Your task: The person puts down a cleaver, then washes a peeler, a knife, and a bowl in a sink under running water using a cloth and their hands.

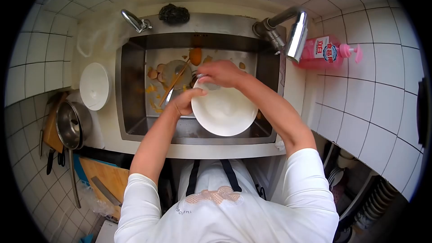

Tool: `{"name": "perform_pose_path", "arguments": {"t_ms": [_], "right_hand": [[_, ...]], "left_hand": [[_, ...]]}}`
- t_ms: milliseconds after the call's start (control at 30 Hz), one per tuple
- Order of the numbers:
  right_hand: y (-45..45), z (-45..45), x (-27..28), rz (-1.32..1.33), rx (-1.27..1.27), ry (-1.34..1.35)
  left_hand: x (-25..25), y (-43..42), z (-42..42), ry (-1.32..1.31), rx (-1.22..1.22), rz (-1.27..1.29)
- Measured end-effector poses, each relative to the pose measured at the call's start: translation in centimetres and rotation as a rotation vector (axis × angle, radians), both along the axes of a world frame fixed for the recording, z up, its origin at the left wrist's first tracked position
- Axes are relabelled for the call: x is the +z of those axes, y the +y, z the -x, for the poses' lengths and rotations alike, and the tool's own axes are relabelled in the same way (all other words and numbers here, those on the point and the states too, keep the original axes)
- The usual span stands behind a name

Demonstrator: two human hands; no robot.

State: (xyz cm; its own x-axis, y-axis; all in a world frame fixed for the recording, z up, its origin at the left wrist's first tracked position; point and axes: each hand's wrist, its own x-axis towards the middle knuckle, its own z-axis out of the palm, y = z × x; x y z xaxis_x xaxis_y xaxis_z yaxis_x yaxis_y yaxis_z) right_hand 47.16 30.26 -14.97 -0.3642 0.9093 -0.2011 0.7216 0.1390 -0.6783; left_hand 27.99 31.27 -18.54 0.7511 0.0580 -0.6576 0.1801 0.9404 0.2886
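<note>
A white bowl (225, 112) is tilted over the right part of the sink (193, 140), its inside facing me. My left hand (183, 101) grips the bowl's left rim, thumb on the inside. At the bowl's upper edge is my right hand (221, 73), fingers curled closed. Something dark and shiny shows by its fingertips, too small to name. Left of the hands, a clear bowl (173, 69) lies in the sink with a pair of chopsticks (180, 78) across it. Eggshells (153, 74), an orange piece of food waste (195, 56) and yellow scraps (150, 88) lie about it.
The main faucet (294, 36) reaches in from the back right, beside a pink soap bottle (326, 52). A small tap (136, 21) and a dark bundle (174, 14) stand behind the sink. Left are a white plate (95, 86) and hanging metal pans (72, 123).
</note>
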Motion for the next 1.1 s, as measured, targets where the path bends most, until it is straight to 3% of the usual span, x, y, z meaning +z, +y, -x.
{"name": "perform_pose_path", "arguments": {"t_ms": [33,167,233,333,467,533,567,633,700,800,900,1033,1100], "right_hand": [[0.2,0.3,0.5,-0.026,0.193,-0.056],[-0.9,-1.7,-1.4,-0.158,0.087,0.035],[-2.5,-3.7,-3.9,0.148,-0.475,0.055],[-3.4,-4.3,-6.2,0.207,-0.596,-0.037],[-1.9,-3.5,-5.0,0.085,-0.493,-0.003],[-0.6,-2.2,-2.1,0.102,-0.197,0.099],[-0.1,-1.5,-1.6,0.101,-0.200,0.097],[0.7,-0.4,-0.9,-0.026,0.168,-0.088],[-0.2,-1.0,-1.6,-0.074,0.138,-0.007],[-2.6,-3.2,-4.9,0.128,-0.486,-0.116],[-4.5,-3.4,-7.6,0.105,-0.620,-0.256],[-3.2,-3.4,-7.9,0.044,-0.544,-0.180],[-1.9,-2.8,-6.1,0.085,-0.347,0.047]], "left_hand": [[-0.8,0.2,0.3,-0.033,-0.077,-0.035],[0.7,-1.2,-0.2,0.067,0.031,-0.167],[-0.2,-2.6,-0.2,0.052,0.151,-0.161],[-0.1,-4.1,-1.3,0.122,0.207,-0.099],[-1.4,-1.7,-1.0,0.051,0.090,0.039],[-2.1,0.1,-0.8,-0.017,0.004,0.023],[-2.3,0.7,-0.8,-0.093,-0.083,0.001],[-2.2,0.7,-0.9,-0.078,-0.133,0.031],[-2.2,-0.8,-0.7,0.038,0.001,-0.137],[-1.3,-3.1,-1.3,0.092,0.118,-0.077],[-1.6,-5.5,-2.1,0.139,0.166,-0.115],[-2.4,-4.6,-1.7,0.110,0.167,-0.036],[-3.0,-2.3,-1.5,-0.019,0.027,0.076]]}}
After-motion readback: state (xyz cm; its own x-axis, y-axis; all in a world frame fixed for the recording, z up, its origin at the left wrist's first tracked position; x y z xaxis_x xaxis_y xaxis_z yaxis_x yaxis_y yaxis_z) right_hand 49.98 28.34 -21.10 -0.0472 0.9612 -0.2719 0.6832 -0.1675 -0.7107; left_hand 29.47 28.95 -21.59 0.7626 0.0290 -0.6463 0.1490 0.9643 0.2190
